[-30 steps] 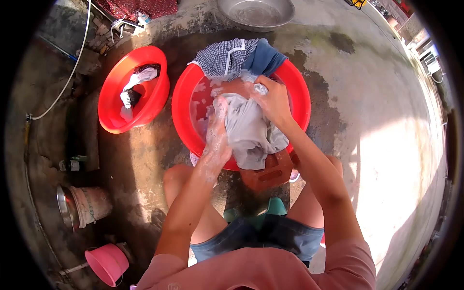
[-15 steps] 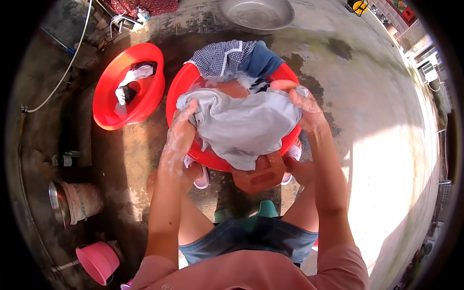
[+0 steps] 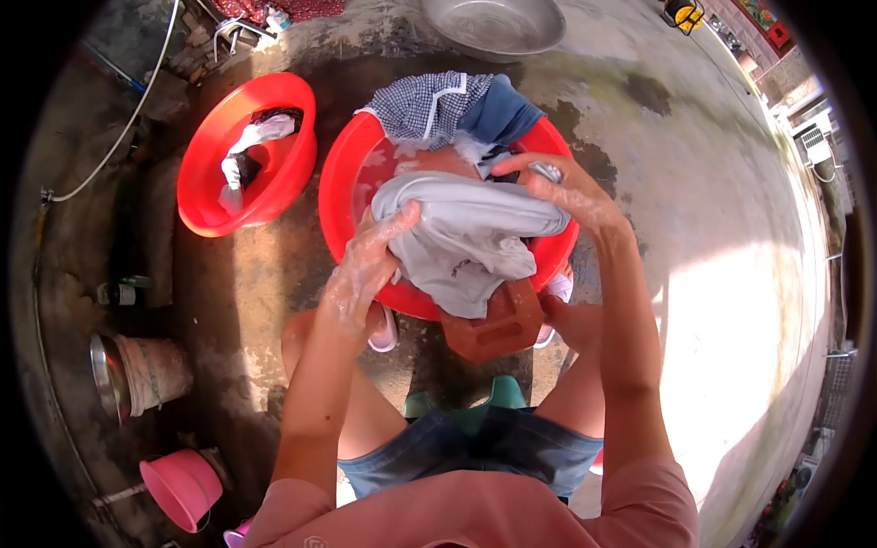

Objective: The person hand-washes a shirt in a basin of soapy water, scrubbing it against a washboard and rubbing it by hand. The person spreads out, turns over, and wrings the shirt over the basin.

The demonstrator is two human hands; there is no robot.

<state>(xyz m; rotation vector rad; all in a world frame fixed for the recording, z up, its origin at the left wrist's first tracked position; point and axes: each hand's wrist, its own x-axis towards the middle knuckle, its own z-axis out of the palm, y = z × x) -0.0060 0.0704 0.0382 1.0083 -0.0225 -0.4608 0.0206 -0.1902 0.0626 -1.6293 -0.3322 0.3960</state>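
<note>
Grey cloth [image 3: 457,215] is lying centre frame, above the near half of the big red basin [image 3: 340,178], both hands on it. Left hand [image 3: 370,256] is gripping the cloth's left end: thumb pressing on top, fingers going underneath, so their exact closure isn't showing. Right hand [image 3: 571,192] is holding the upper right end, thumb and fingers bending round what looks like a small bunch of the same cloth poking out between them. Suds are coating the left hand and wrist; some on the right too.

Key relation: the cloth is sitting between the two grips, its long folded top edge running roughly left-right across the frame, right hand sitting higher than left. The loose part is hanging from that fold toward the bottom of the frame, lower tip overlapping the reddish-brown washboard [image 3: 508,300]. Left hand is nearer that hanging tip; right hand is farther off, up and to the right. A small dark mark is showing on the hanging part.

Checked cloth [image 3: 416,105] and blue cloth [image 3: 501,111] are draping over the basin's far rim, just beyond the right hand's fingers. Second red basin [image 3: 197,173] is standing upper left with light and dark cloths inside; metal basin [image 3: 498,32] is sitting top centre.
</note>
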